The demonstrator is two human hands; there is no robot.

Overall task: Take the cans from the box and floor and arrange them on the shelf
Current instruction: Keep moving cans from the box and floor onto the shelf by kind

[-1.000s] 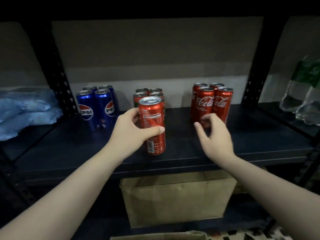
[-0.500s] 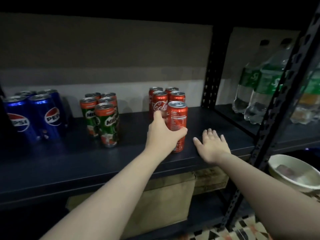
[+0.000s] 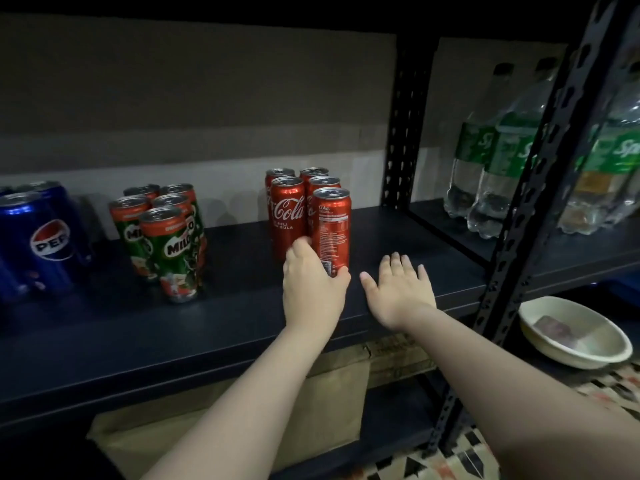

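Dim light falls on a grey-and-white banded far wall [image 3: 207,98]; black perforated steel uprights [image 3: 403,126] stand right, patterned tile floor [image 3: 606,389] near right.

left arm: bare forearm reaching forward and up from lower centre
left hand [image 3: 313,284]: fingers and thumb curled round the base of something held upright
right arm: bare, coming in from the lower right
right hand [image 3: 400,291]: palm down, fingers straight and slightly spread, holding nothing
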